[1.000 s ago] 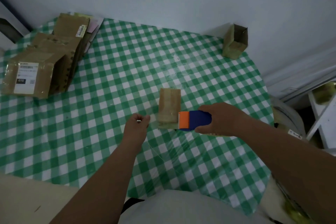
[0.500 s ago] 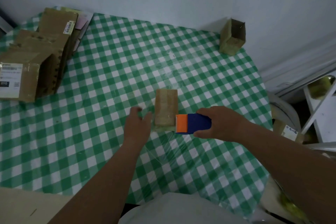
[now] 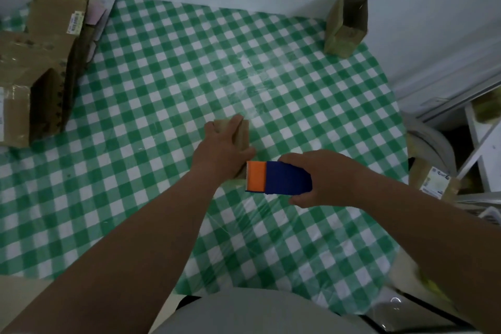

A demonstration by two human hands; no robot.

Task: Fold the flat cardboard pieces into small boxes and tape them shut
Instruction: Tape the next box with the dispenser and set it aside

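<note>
Since half a second ago the left hand has moved off the cloth, where it hovered with spread fingers just left of the small box, and now lies on top of that box. The view has also swung a little, so the pile of cardboard boxes at 9 to 10 o'clock sits further into the left edge. The right hand and the tape dispenser have barely shifted.

At the far left, the pile rests on the green checked desk, with flat pieces and white labels showing. Moving rightward, the left forearm reaches in from 7 o'clock to the centre. Its hand covers most of the small box, fingers curled over the far top edge and thumb along the right side, so this grip is closed on the box. The box stands on the desk at the centre, only its right face and top corners visible.

Just right of it, at 4 o'clock from the box, the right hand wraps round the blue body of the tape dispenser, its orange toothed end pointing left and almost touching the left thumb. That grip is closed round the dispenser. The right forearm enters from 4 o'clock.

At 1 o'clock an open-topped box stands near the wall.
</note>
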